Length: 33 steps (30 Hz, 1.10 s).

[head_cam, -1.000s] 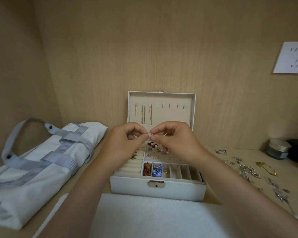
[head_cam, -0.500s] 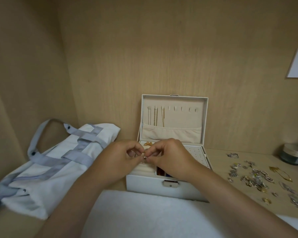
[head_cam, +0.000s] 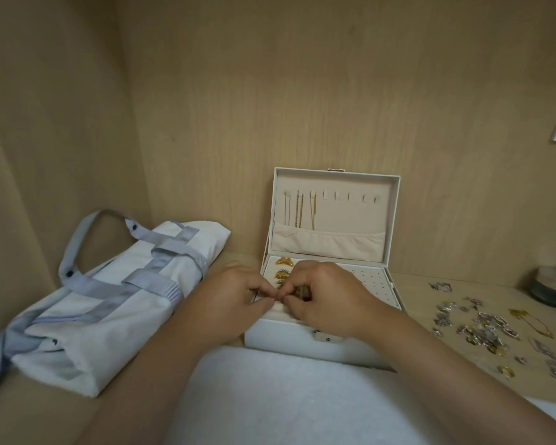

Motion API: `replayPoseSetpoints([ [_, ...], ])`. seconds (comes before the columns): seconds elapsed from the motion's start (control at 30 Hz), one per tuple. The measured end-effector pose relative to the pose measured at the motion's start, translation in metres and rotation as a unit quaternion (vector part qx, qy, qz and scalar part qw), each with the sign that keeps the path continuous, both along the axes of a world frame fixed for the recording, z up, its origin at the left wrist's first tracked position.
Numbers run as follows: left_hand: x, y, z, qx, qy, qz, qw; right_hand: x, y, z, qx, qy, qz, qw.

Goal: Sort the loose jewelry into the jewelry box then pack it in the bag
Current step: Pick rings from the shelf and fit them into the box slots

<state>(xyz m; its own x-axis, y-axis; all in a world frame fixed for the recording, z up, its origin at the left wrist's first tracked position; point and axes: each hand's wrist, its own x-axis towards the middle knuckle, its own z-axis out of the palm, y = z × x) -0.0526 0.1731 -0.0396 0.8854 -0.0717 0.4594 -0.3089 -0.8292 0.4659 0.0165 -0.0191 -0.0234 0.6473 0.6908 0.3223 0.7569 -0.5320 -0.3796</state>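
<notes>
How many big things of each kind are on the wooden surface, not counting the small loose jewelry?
Open white jewelry box: 1
White fabric bag with grey straps: 1
Round grey jar with metal lid: 1
White textured cloth: 1
Total: 4

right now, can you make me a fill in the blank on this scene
The jewelry box lid stands ____.
The bag lies on the box's ____ side.
Loose jewelry is scattered on its ____ side.
Gold chains hang inside the ____.
Missing words: open, left, right, lid.
</notes>
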Motion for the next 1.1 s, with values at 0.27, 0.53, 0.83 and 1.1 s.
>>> replayPoseSetpoints([
  [0.27,-0.001,-0.001,-0.002,0.006,-0.027,-0.001,1.000,0.007,-0.004,0.000,0.025,0.020,0.016,0.999],
  [0.53,0.001,-0.007,-0.002,0.042,-0.023,0.021,0.999,0.045,-0.051,0.026,0.107,0.043,-0.083,0.990],
  [0.83,0.030,-0.043,0.031,0.006,-0.024,0.020,0.999,0.076,-0.089,0.023,0.023,0.085,-0.126,0.988],
  [1.1,0.082,-0.078,0.034,0.099,0.043,0.003,0.994,0.076,-0.082,0.017,-0.038,0.081,-0.091,0.992],
])
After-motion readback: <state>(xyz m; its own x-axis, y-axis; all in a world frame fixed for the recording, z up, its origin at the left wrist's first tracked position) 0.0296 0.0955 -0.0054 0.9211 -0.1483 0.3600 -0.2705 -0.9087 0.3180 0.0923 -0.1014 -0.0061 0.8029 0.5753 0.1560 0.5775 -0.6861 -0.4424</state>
